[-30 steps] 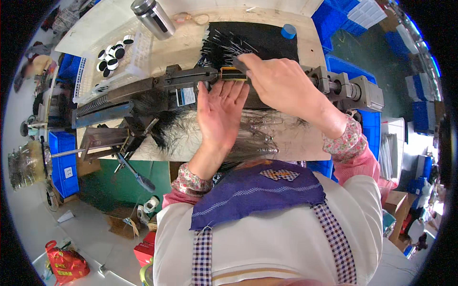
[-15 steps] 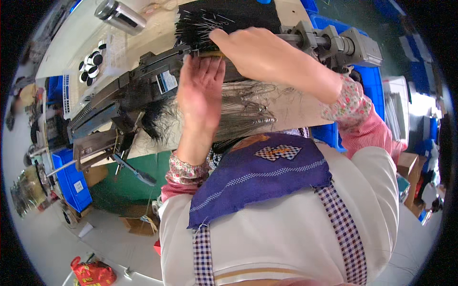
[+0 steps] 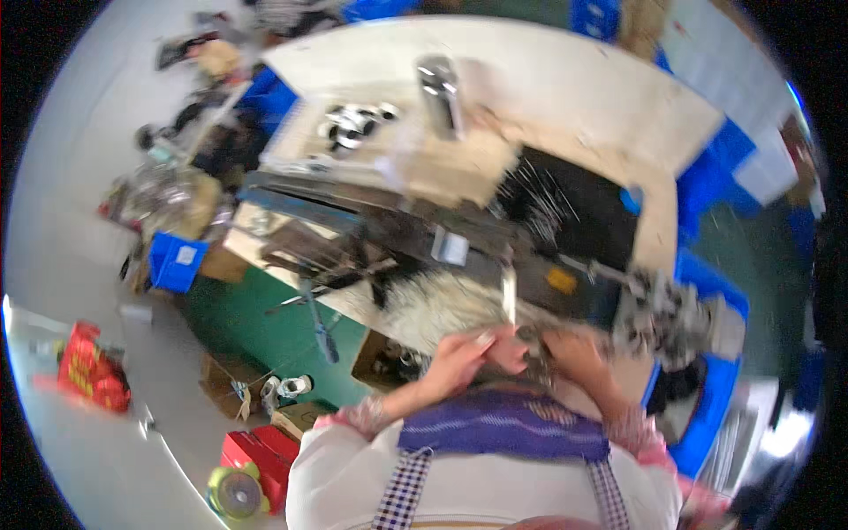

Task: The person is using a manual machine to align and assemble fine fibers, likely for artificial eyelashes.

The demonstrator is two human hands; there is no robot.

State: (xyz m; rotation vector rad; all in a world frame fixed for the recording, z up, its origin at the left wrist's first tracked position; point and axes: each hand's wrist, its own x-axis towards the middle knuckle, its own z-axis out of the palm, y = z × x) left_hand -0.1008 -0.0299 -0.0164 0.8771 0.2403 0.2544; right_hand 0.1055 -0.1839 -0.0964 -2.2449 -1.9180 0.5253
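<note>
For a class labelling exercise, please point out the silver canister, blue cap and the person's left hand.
Silver canister (image 3: 441, 99): head view, middle of its body.
Blue cap (image 3: 631, 200): head view, middle of its surface.
Left hand (image 3: 457, 362): head view, middle of the hand.

Head view, with marked motion blur. At lower centre, the person's bare left hand (image 3: 455, 364) and bare right hand (image 3: 572, 355) lie close together; their exact grip is indistinct. A narrow, pale, upright strip (image 3: 509, 296) rises just above them. A long, dark metal bench apparatus (image 3: 406, 231) crosses the middle. Right of centre, a black cloth (image 3: 605, 212) bears thin silvery rods (image 3: 549, 208) and a round blue cap (image 3: 631, 200). At upper centre stands a shiny steel cylindrical container (image 3: 439, 99); short black-and-white cylinders (image 3: 353, 125) cluster to its left.
</note>
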